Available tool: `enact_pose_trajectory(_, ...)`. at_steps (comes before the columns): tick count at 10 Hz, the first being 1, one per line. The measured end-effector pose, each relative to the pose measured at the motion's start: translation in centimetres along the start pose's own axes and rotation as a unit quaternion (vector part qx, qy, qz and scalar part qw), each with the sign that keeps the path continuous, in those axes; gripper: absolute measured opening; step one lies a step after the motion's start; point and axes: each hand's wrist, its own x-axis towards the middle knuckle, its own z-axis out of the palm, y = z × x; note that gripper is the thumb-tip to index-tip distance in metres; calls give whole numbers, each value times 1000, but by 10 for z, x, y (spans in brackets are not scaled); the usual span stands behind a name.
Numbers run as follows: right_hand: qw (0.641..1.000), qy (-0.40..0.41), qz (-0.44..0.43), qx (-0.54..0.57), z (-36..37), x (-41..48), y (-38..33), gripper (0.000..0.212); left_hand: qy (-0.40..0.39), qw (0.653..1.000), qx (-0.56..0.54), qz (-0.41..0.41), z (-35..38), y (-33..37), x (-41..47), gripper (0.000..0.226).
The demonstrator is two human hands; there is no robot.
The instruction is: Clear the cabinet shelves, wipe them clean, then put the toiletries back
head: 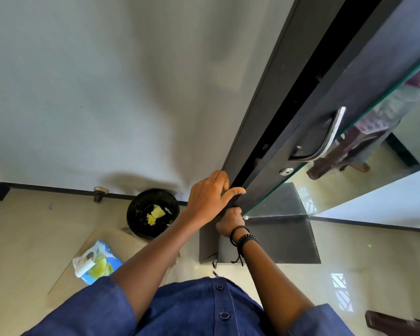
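Observation:
A tall dark cabinet [272, 117] stands against the grey wall, and its mirrored door [364, 76] with a curved metal handle [325, 139] shows only a narrow dark gap. My left hand [210, 195] grips the cabinet's lower front edge, fingers curled round it. Just below, my right hand [229, 220], with dark bracelets on the wrist, curls its fingers round the bottom corner of the mirrored door. The shelves and the toiletries inside are hidden.
A black bin [153, 213] with yellow scraps stands on the floor by the wall. A blue and yellow wipes packet [96, 263] lies on a beige stool [117, 241] to the left. A dark low block [269, 241] sits under the cabinet.

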Motion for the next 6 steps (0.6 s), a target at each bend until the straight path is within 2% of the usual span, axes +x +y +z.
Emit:
enact_pose_trajectory(2,1000,-12,-16,9,-10,3,-4,61,-28,998,36,-32,-7,3,11,48)
enact_pose_trajectory(3,999,-14,-37,18,-10,3,-4,58,-61,994,64,-70,-9,6,16,53)
enact_pose_trajectory(4,997,-23,-68,30,-9,1,-4,61,-73,991,84,-71,-14,12,17,52)
enact_pose_trajectory(5,981,5,-184,67,-18,-7,-23,64,-25,994,91,-63,-35,7,26,47)
enact_pose_trajectory(6,956,75,-265,106,-27,-9,-39,64,41,991,115,-53,-55,-1,32,46)
